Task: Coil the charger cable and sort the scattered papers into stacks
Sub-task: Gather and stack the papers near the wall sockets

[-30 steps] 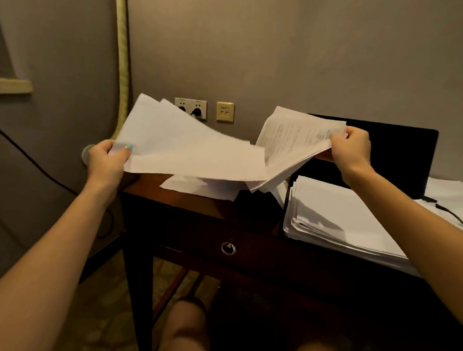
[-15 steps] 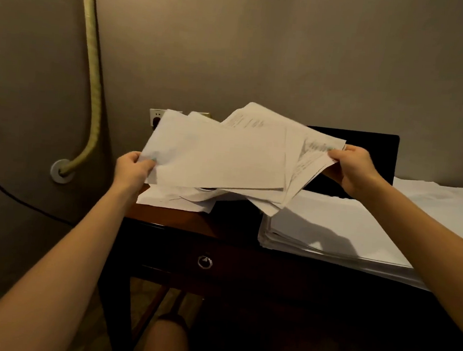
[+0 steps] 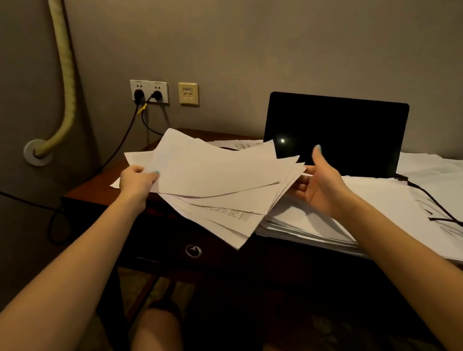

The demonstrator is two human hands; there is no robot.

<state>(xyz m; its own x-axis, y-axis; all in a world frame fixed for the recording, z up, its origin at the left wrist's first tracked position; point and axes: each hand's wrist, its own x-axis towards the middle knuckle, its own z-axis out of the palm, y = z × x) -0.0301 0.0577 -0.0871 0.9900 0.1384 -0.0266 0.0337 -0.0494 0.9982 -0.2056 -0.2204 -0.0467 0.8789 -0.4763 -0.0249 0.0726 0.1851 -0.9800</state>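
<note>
As left grip (image 3: pixel 137 179) pinches edge, papers (image 3: pixel 216 176) fan toward right grip (image 3: pixel 321 186).

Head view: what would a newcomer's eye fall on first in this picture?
First, the fan of loose papers held above the desk, the left hand gripping its left edge and the right hand open at its right edge. Next, the dark laptop screen by the wall behind, and the thick paper stack below the right hand.
</note>
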